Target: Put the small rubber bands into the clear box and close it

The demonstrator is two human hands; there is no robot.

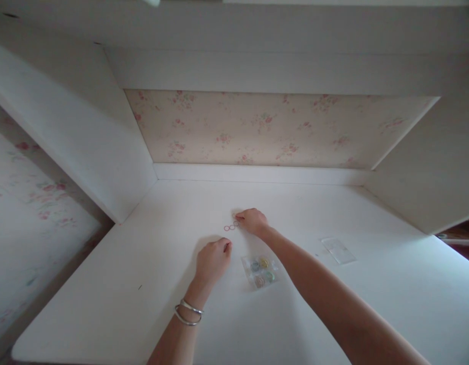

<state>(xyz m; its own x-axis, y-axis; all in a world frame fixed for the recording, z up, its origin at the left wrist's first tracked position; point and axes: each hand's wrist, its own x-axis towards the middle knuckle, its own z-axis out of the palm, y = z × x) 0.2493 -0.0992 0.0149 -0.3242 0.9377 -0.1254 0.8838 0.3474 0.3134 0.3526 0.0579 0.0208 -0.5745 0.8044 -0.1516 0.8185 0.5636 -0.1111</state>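
Forearms [318,280] nearest; ring row [229,228] slants away rightward, toward right hand [252,220]

The white tabletop [169,218] carries a short line of small rings [231,227] around its middle, the leftmost reddish. Nearer and slightly right lies a clear tray [261,271] with coloured loops in four groups. Farther right is a flat transparent piece [338,251]; at left, a thin dark strand [140,287].

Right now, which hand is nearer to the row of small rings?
The right hand: its fingers are at the far end of the row of small rings. The left hand is apart, on the row's near side.
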